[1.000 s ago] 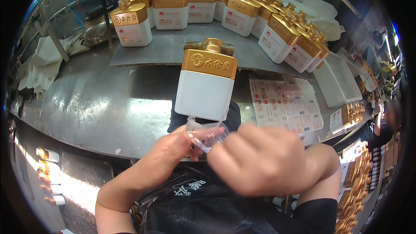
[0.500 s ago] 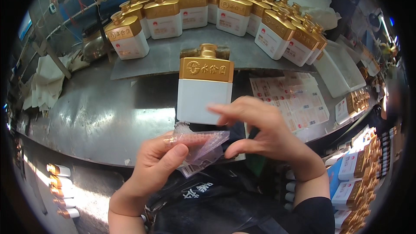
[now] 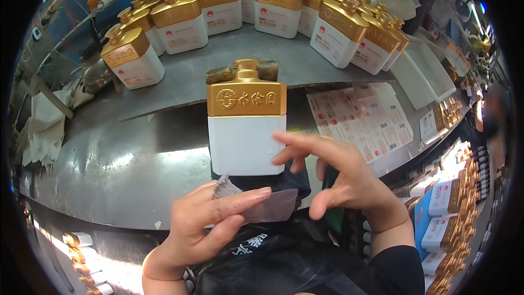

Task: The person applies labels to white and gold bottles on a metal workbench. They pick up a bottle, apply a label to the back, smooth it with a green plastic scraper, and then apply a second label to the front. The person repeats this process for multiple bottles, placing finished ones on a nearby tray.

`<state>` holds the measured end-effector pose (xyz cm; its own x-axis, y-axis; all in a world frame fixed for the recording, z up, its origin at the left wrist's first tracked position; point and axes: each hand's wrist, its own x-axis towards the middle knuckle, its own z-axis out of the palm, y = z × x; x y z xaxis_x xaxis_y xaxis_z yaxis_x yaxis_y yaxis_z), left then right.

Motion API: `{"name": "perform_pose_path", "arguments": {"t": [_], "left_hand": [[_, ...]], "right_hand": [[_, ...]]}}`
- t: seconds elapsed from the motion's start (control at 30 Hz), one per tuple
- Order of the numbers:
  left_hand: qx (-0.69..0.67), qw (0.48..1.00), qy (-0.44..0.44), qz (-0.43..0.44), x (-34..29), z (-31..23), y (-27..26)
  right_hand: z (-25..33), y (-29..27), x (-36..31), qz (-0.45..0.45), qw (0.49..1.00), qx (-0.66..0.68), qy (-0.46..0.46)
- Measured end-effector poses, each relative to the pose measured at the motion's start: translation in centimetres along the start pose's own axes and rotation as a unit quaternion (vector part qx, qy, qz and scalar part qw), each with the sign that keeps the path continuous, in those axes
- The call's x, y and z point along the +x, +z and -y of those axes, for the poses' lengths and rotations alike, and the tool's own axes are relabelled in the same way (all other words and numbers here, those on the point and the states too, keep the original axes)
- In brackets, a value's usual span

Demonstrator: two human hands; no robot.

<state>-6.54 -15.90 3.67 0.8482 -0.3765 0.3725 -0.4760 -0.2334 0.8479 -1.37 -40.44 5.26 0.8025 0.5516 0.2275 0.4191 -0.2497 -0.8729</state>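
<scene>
A flat bottle (image 3: 246,145), white below with a gold embossed shoulder and neck, lies propped before me. Its white face shows no print. My left hand (image 3: 210,216), just below the bottle's base, pinches a see-through plastic film (image 3: 281,205) between thumb and fingers. A scrap of grey cloth (image 3: 226,187) pokes up by the same hand's fingers; whether it is gripped too, I cannot tell. My right hand (image 3: 346,177) is open, thumb and fingers apart, with the forefinger at the lower right part of the bottle's white face.
Several printed gold-and-white bottles (image 3: 278,19) stand on a raised metal plate at the back. Sheets of printed labels (image 3: 365,120) lie to the right, near a white plastic tray (image 3: 426,71). Brownish blocks (image 3: 221,75) flank the bottle's neck. More bottles (image 3: 445,196) are stacked at the lower right.
The film has turned in my left hand and sits lower, its printed-looking part out of sight. My right hand's fingers have spread. The view has shifted, so the bottle appears lower and larger.
</scene>
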Motion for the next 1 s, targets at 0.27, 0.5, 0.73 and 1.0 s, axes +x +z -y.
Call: {"name": "perform_pose_path", "arguments": {"t": [0.27, 0.5, 0.73, 1.0], "left_hand": [[0.272, 0.959, -0.013, -0.076, 1.5, 3.4, -0.7], [0.156, 0.983, -0.06, -0.076, 2.3, 9.6, 2.3], [0.167, 0.975, -0.082, -0.124, 2.2, 7.2, 4.7], [0.219, 0.965, -0.081, -0.121, 1.5, 8.0, 5.3]], "right_hand": [[-0.7, -1.9, -0.5, -0.208, 0.947, -0.233, -0.071], [-4.2, -4.5, 1.1, -0.114, 0.981, -0.155, 0.038], [-3.7, -5.1, 3.6, 0.042, 0.996, -0.049, 0.06], [-4.0, -6.4, 2.8, -0.149, 0.864, -0.469, -0.106]]}}
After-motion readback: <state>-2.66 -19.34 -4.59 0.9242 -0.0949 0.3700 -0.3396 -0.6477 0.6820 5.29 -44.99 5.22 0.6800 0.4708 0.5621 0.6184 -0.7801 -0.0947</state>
